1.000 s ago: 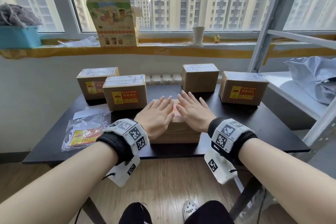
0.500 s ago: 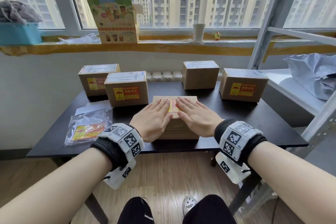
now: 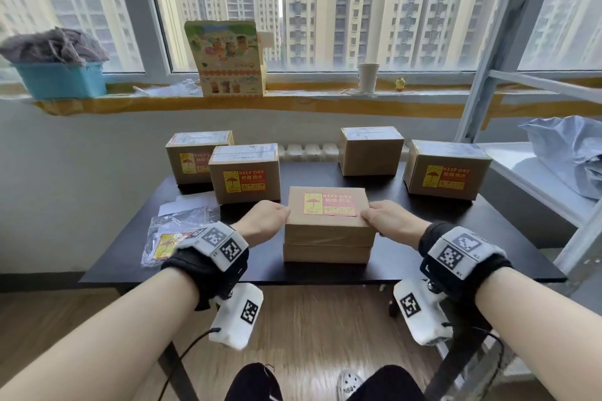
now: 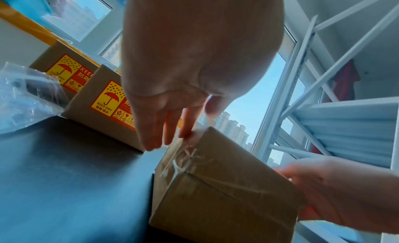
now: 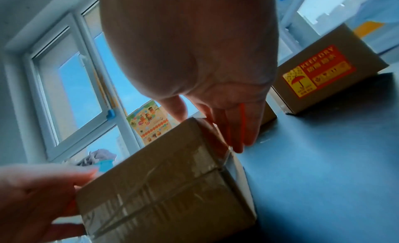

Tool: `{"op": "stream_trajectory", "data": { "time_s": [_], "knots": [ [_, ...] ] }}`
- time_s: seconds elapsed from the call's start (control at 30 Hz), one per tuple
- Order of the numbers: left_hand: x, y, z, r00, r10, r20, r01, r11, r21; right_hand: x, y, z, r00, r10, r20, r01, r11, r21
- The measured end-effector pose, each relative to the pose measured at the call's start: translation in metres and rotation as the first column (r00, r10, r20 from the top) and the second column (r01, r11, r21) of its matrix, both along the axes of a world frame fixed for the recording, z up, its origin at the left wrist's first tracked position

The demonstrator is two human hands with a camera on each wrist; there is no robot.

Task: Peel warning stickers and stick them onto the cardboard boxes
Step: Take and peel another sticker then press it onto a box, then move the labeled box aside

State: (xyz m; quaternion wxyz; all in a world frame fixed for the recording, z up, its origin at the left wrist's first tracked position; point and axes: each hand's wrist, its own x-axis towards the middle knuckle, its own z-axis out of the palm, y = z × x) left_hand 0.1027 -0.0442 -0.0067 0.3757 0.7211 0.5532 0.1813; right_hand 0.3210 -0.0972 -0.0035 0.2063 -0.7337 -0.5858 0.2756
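Observation:
A cardboard box (image 3: 328,238) sits at the middle of the black table (image 3: 123,265), with a yellow and red KEEP DRY sticker (image 3: 329,204) flat on its top. My left hand (image 3: 277,218) grips the box's left end, thumb at the top edge and fingers (image 4: 151,140) down the taped side. My right hand (image 3: 373,216) grips the right end the same way, its fingers (image 5: 239,144) down that side. Three other boxes (image 3: 245,177) (image 3: 195,161) (image 3: 445,174) show stickers on their fronts. The back middle box (image 3: 370,153) shows a plain front.
A clear bag of stickers (image 3: 172,238) lies at the table's left, with white backing paper (image 3: 185,203) behind it. A white metal shelf (image 3: 534,179) with a grey bag (image 3: 573,153) stands at the right. The windowsill holds a colourful carton (image 3: 228,58), a paper cup (image 3: 368,78) and a blue basket (image 3: 60,80).
Both hands lay flat on the sticker on the box's top. They have slid outward to the box's left and right ends and taken hold, so the sticker is now uncovered.

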Motion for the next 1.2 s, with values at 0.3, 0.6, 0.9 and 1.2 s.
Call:
{"op": "stream_trajectory", "data": {
  "time_s": [0.3, 0.6, 0.9, 1.2],
  "knots": [
    [-0.006, 0.007, 0.018, 0.970, 0.046, 0.238, -0.063, 0.996, 0.067, -0.005, 0.008, 0.013, 0.965, 0.001, -0.261, 0.062, 0.971, 0.231],
    [-0.044, 0.033, 0.013, 0.910, 0.288, 0.298, -0.278, 0.958, -0.076, -0.043, 0.045, -0.003, 0.939, 0.014, -0.343, 0.122, 0.920, 0.372],
    [-0.066, 0.066, -0.004, 0.854, 0.379, 0.357, -0.353, 0.925, -0.138, -0.071, 0.096, -0.018, 0.939, -0.006, -0.344, 0.135, 0.926, 0.353],
    [-0.051, 0.100, -0.012, 0.896, 0.340, 0.285, -0.309, 0.939, -0.148, -0.060, 0.135, -0.027, 0.950, -0.070, -0.304, 0.172, 0.930, 0.325]
  ]
}}
